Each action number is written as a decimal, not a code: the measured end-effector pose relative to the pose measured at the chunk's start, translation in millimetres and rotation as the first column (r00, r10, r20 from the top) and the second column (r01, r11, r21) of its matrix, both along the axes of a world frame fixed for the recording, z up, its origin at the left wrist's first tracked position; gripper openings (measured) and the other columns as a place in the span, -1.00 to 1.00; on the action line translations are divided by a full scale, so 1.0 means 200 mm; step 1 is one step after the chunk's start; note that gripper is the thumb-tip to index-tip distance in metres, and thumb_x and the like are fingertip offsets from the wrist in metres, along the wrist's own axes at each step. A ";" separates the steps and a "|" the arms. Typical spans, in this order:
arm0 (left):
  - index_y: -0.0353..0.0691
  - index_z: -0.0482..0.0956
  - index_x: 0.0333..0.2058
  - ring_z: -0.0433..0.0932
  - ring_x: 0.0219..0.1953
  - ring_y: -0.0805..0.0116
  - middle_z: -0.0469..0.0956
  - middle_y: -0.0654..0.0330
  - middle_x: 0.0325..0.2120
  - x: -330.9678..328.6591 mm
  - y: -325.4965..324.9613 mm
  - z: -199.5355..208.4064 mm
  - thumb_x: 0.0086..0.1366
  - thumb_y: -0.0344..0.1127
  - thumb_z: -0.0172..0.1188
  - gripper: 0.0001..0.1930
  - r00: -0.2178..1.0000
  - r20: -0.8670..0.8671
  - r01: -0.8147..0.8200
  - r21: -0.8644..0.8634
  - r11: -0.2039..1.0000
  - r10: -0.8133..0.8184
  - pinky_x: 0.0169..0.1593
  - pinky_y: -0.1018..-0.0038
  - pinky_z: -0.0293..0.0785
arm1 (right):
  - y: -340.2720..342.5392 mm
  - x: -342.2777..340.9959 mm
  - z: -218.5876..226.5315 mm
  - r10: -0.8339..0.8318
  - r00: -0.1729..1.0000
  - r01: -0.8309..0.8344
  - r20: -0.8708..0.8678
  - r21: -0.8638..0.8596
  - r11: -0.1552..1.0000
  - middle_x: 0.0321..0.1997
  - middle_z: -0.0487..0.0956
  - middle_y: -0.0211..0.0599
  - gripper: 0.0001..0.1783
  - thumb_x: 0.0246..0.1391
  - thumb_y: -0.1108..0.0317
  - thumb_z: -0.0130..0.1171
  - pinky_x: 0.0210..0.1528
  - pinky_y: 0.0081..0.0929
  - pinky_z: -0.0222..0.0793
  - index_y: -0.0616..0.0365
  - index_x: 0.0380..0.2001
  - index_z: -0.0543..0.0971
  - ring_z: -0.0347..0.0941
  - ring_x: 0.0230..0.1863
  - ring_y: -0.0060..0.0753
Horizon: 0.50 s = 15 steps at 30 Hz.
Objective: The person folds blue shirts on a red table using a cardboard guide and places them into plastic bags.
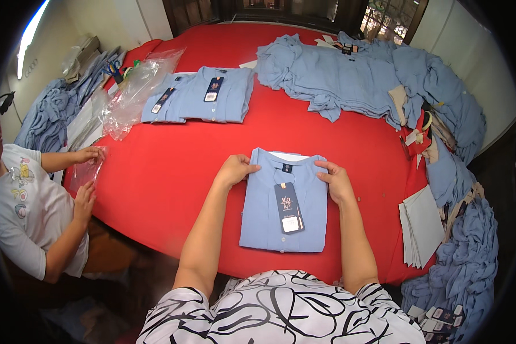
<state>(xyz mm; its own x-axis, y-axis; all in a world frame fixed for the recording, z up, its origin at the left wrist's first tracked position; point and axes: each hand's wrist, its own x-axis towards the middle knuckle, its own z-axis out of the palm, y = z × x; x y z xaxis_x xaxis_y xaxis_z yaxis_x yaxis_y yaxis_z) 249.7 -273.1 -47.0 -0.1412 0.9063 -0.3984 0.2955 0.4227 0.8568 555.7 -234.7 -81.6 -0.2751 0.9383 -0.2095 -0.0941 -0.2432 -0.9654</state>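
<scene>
In front of me a folded light-blue shirt (259,215) lies flat on the red-covered table, its neckline away from me. A dark hang tag (288,206) on a thin loop rests on its front, above small buttons. A white sheet edge (288,155) shows behind the neckline. At the shirt's upper left corner, my left hand (237,170) pinches the fabric between thumb and fingers. My right hand (335,180) grips the opposite upper corner the same way.
Folded tagged shirts (200,97) lie farther back beside clear plastic bags (140,94). At left a co-worker's hands (87,178) hold a clear bag. Blue garments (338,74) are heaped at back right, with white cards (421,223), scissors (406,148) and more garments (464,252) along the right edge.
</scene>
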 end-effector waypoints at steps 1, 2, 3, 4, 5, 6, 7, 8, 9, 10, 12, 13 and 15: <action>-0.44 0.52 -0.19 0.59 -0.26 0.30 0.60 0.07 -0.35 0.01 -0.01 0.00 0.15 -0.34 0.35 -0.67 1.000 0.002 0.018 0.045 0.999 -0.018 -0.15 0.39 0.52 | -0.01 -0.01 0.01 -0.015 0.998 0.014 0.055 0.024 1.000 0.06 0.50 -0.14 -0.61 0.06 0.68 0.09 0.11 -0.51 0.37 0.33 0.01 0.54 0.45 0.03 -0.40; -0.44 0.50 -0.11 0.59 -0.19 0.27 0.60 0.02 -0.27 0.04 -0.03 0.01 0.16 -0.34 0.34 -0.61 0.999 0.001 0.034 0.089 0.995 -0.034 -0.09 0.37 0.52 | -0.01 -0.01 -0.02 -0.018 0.982 0.008 0.187 0.054 0.999 0.16 0.45 -0.09 -0.55 0.04 0.65 0.10 0.18 -0.47 0.31 0.33 0.07 0.52 0.40 0.14 -0.30; -0.44 0.47 -0.03 0.59 -0.12 0.23 0.59 -0.03 -0.19 0.06 -0.06 0.01 0.16 -0.34 0.34 -0.56 0.999 0.000 0.050 0.133 0.990 -0.050 -0.03 0.34 0.51 | -0.02 0.01 -0.04 -0.036 0.952 -0.024 0.306 0.190 0.981 0.19 0.43 -0.05 -0.52 0.02 0.62 0.12 0.20 -0.42 0.30 0.30 0.09 0.50 0.37 0.19 -0.22; -0.42 0.39 0.06 0.53 -0.03 0.19 0.53 -0.06 -0.09 0.07 -0.12 0.03 0.17 -0.35 0.32 -0.48 0.993 0.043 0.102 0.160 0.982 -0.111 0.05 0.32 0.45 | -0.04 0.01 -0.02 -0.065 0.908 -0.076 0.414 0.315 0.946 0.22 0.41 -0.01 -0.49 0.00 0.59 0.14 0.22 -0.37 0.29 0.28 0.10 0.49 0.35 0.23 -0.13; -0.39 0.30 0.16 0.47 0.07 0.16 0.47 -0.10 0.01 0.10 -0.19 0.05 0.17 -0.36 0.31 -0.40 0.981 0.086 0.155 0.189 0.970 -0.174 0.13 0.29 0.39 | -0.07 0.01 0.00 -0.112 0.851 -0.139 0.512 0.427 0.894 0.26 0.40 0.04 -0.46 -0.02 0.56 0.16 0.24 -0.33 0.27 0.25 0.12 0.48 0.32 0.28 -0.05; -0.37 0.22 0.25 0.42 0.17 0.12 0.41 -0.14 0.11 0.10 -0.26 0.07 0.17 -0.37 0.30 -0.31 0.966 0.123 0.198 0.219 0.956 -0.228 0.22 0.26 0.34 | -0.09 0.02 0.06 -0.040 0.830 -0.218 0.556 0.390 0.895 0.36 0.26 0.08 -0.37 -0.03 0.54 0.17 0.31 -0.26 0.19 0.17 0.20 0.42 0.16 0.38 0.07; -0.35 0.13 0.28 0.33 0.23 0.12 0.33 -0.15 0.17 0.09 -0.29 0.06 0.18 -0.39 0.28 -0.26 0.961 0.162 0.197 0.176 0.965 -0.226 0.27 0.26 0.26 | -0.11 0.02 0.11 -0.003 0.828 -0.244 0.561 0.364 0.899 0.37 0.24 0.07 -0.36 -0.03 0.54 0.18 0.33 -0.26 0.17 0.17 0.21 0.40 0.14 0.39 0.06; -0.33 0.04 0.32 0.25 0.30 0.12 0.25 -0.15 0.23 0.09 -0.33 0.05 0.18 -0.42 0.25 -0.21 0.953 0.204 0.201 0.125 0.972 -0.224 0.32 0.26 0.17 | -0.13 0.02 0.15 0.036 0.824 -0.266 0.566 0.331 0.905 0.38 0.21 0.06 -0.34 -0.03 0.54 0.18 0.34 -0.26 0.16 0.16 0.23 0.38 0.13 0.40 0.05; -0.31 -0.06 0.36 0.16 0.36 0.12 0.17 -0.15 0.29 0.08 -0.35 0.04 0.19 -0.44 0.23 -0.16 0.944 0.246 0.208 0.073 0.975 -0.219 0.37 0.26 0.09 | -0.14 0.02 0.17 0.075 0.819 -0.289 0.569 0.296 0.910 0.40 0.19 0.05 -0.32 -0.03 0.54 0.18 0.36 -0.26 0.14 0.16 0.24 0.36 0.11 0.41 0.05; -0.32 -0.04 0.36 0.14 0.36 0.10 0.16 -0.15 0.29 0.10 -0.35 0.08 0.19 -0.51 0.17 -0.19 0.943 0.269 0.185 0.063 0.981 -0.195 0.37 0.29 0.08 | -0.12 0.02 0.16 0.085 0.793 -0.326 0.603 0.303 0.895 0.41 0.17 0.03 -0.31 -0.02 0.54 0.18 0.37 -0.26 0.13 0.16 0.25 0.35 0.09 0.41 0.04; -0.32 -0.06 0.37 0.11 0.38 0.11 0.13 -0.14 0.31 0.07 -0.30 0.08 0.17 -0.54 0.16 -0.18 0.950 0.191 0.225 0.121 0.967 -0.245 0.38 0.32 0.06 | -0.05 0.00 0.16 0.103 0.737 -0.401 0.668 0.309 0.862 0.43 0.13 0.01 -0.29 -0.02 0.54 0.19 0.39 -0.26 0.10 0.15 0.27 0.33 0.06 0.43 0.03; -0.32 -0.07 0.37 0.09 0.39 0.12 0.12 -0.14 0.32 0.05 -0.27 0.08 0.17 -0.55 0.16 -0.17 0.953 0.150 0.240 0.148 0.959 -0.262 0.38 0.34 0.05 | -0.01 -0.04 0.20 0.090 0.723 -0.421 0.685 0.333 0.844 0.43 0.14 0.02 -0.29 -0.03 0.54 0.20 0.39 -0.27 0.10 0.12 0.27 0.34 0.08 0.42 0.03; -0.32 -0.05 0.36 0.09 0.38 0.19 0.14 -0.06 0.32 -0.07 -0.17 0.14 0.13 -0.57 0.19 -0.15 0.957 0.188 0.161 0.282 0.946 -0.219 0.39 0.36 0.02 | 0.15 -0.20 0.36 0.062 0.691 -0.463 0.720 0.375 0.803 0.41 0.17 0.04 -0.27 -0.05 0.55 0.23 0.39 -0.30 0.10 0.06 0.26 0.36 0.11 0.41 0.02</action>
